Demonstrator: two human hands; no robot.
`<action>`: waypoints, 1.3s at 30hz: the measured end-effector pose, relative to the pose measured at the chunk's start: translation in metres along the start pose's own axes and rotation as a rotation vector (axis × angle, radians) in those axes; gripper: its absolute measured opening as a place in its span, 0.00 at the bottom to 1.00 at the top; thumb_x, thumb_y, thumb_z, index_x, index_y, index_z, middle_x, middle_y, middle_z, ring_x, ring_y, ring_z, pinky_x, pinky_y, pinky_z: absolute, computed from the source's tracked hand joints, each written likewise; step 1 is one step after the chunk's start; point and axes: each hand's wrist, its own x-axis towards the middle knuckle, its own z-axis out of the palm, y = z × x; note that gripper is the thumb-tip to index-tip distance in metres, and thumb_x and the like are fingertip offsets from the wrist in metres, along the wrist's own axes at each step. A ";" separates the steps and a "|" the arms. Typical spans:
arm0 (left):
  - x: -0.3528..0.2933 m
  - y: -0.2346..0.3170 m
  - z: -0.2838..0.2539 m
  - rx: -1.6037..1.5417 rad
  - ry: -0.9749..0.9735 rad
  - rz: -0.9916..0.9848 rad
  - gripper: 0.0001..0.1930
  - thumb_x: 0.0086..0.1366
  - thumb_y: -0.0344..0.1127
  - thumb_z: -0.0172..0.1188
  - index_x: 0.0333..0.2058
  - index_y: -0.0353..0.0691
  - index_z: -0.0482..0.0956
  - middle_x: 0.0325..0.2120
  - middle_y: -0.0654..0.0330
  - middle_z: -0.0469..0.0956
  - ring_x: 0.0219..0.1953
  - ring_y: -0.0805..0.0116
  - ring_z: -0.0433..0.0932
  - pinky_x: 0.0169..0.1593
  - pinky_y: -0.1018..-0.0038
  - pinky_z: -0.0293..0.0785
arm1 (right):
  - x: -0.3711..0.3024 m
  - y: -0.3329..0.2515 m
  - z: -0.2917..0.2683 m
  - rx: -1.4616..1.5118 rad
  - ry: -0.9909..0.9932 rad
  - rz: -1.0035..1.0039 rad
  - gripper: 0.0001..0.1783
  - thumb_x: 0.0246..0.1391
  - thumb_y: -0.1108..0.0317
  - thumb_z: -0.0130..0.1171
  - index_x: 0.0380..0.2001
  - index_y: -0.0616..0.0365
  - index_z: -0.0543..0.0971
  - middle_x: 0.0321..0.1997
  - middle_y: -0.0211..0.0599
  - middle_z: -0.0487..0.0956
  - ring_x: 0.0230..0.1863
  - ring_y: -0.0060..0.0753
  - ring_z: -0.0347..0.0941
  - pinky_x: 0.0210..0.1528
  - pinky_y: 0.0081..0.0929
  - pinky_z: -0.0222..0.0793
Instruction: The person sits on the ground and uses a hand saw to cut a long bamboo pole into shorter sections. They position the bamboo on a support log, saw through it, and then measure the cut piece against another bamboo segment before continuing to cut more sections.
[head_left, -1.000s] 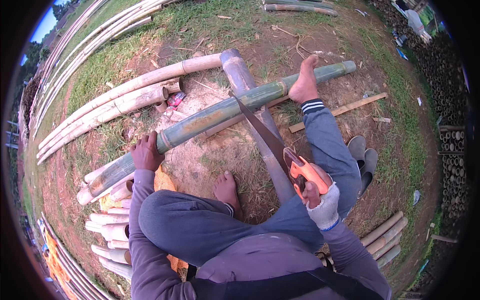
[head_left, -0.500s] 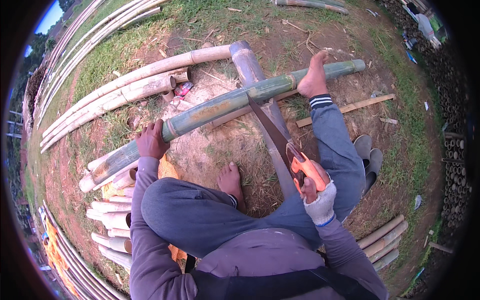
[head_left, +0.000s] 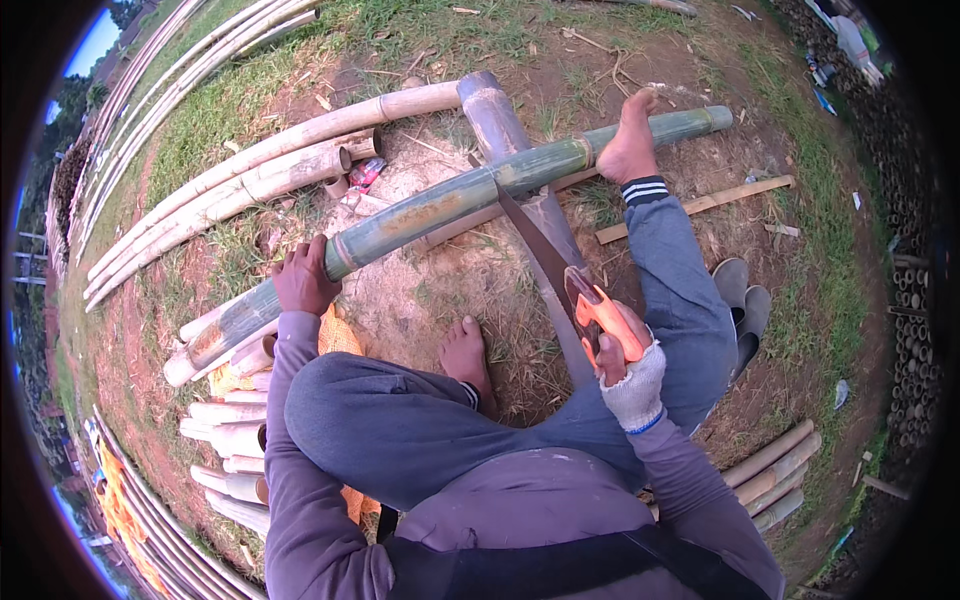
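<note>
A long green bamboo pole (head_left: 420,217) lies slantwise in front of me, resting across a thicker greyish bamboo piece (head_left: 497,125). My left hand (head_left: 306,276) is closed over the pole left of its middle, beside a node. In my right hand (head_left: 628,375), which wears a white fingerless glove, is the orange handle of a handsaw (head_left: 543,250). The saw's blade runs up to the pole near the crossing and meets it at a thin pale line. How deep the blade sits I cannot tell. My bare right foot (head_left: 628,148) presses on the pole's right part.
Pale bamboo poles (head_left: 270,180) lie at the far left. Cut bamboo pieces (head_left: 235,440) and orange netting (head_left: 340,332) are beside my left arm. A flat wooden strip (head_left: 700,208), grey shoes (head_left: 752,312) and more bamboo pieces (head_left: 775,470) lie to the right.
My right hand has pushed the saw slightly forward, toward the pole. My left hand keeps its grip in the same place, and the view has shifted a little.
</note>
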 end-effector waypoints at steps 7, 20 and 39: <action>0.014 0.015 0.003 -0.013 0.036 0.056 0.36 0.47 0.42 0.77 0.57 0.56 0.76 0.43 0.60 0.83 0.50 0.53 0.84 0.53 0.47 0.75 | 0.102 0.042 0.075 -0.253 0.138 -0.123 0.23 0.70 0.59 0.63 0.56 0.69 0.80 0.49 0.51 0.86 0.46 0.44 0.85 0.50 0.36 0.78; -0.004 -0.002 0.002 0.007 -0.012 -0.016 0.35 0.46 0.41 0.77 0.56 0.56 0.76 0.44 0.60 0.83 0.50 0.52 0.84 0.54 0.49 0.74 | 0.026 0.029 0.037 -0.030 0.022 -0.079 0.25 0.72 0.60 0.60 0.62 0.70 0.76 0.59 0.49 0.83 0.56 0.44 0.82 0.60 0.39 0.75; -0.010 -0.006 0.018 -0.052 0.010 0.011 0.31 0.50 0.40 0.76 0.53 0.55 0.75 0.42 0.60 0.83 0.49 0.54 0.84 0.52 0.51 0.75 | 0.099 0.057 0.085 -0.065 0.005 0.001 0.20 0.74 0.62 0.59 0.60 0.66 0.78 0.42 0.36 0.84 0.36 0.22 0.79 0.36 0.24 0.76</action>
